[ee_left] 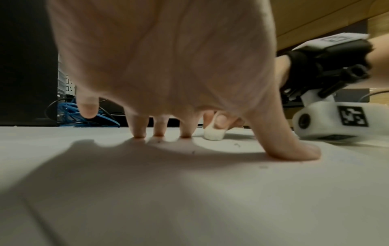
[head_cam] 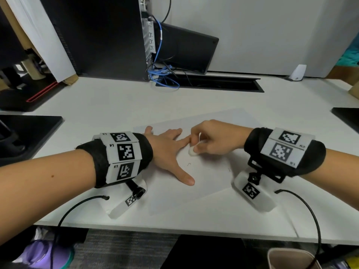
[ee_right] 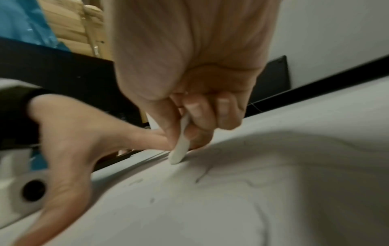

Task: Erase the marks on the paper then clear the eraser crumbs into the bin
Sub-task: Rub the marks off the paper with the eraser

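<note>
While the erasing step is clearly the one in hand, nothing's been swept anywhere yet, so the task is judged to be only partway along. A small white eraser [head_cam: 193, 151] is pinched between thumb and curled fingers [ee_right: 195, 113] of the right hand [head_cam: 213, 140], with its rounded tip pressed down onto the paper [head_cam: 213, 177], just beside the left index fingertip. The paper is pinned flat by the left hand [head_cam: 167, 150], which is laid open with fingers spread and straight, thumb pointing off toward 5 o'clock. The sheet itself lies on the white counter [head_cam: 101, 105], turned at an angle, white on white so its edges are barely picked out. A few thin dark squiggles [head_cam: 189, 164] are seen at about 6 o'clock from the eraser; whether they're leftover marks or crumbs can't be told. The eraser looks soft, matte and worn round; the paper thin and floppy, rippling a bit in the right wrist view, so it'd likely buckle if it weren't held down. Short rubs with steady pressure are probably called for next, then the crumbs gathered toward the counter's near edge, where a pale beige bin [head_cam: 287, 258] is spotted below at 5 o'clock.
</note>
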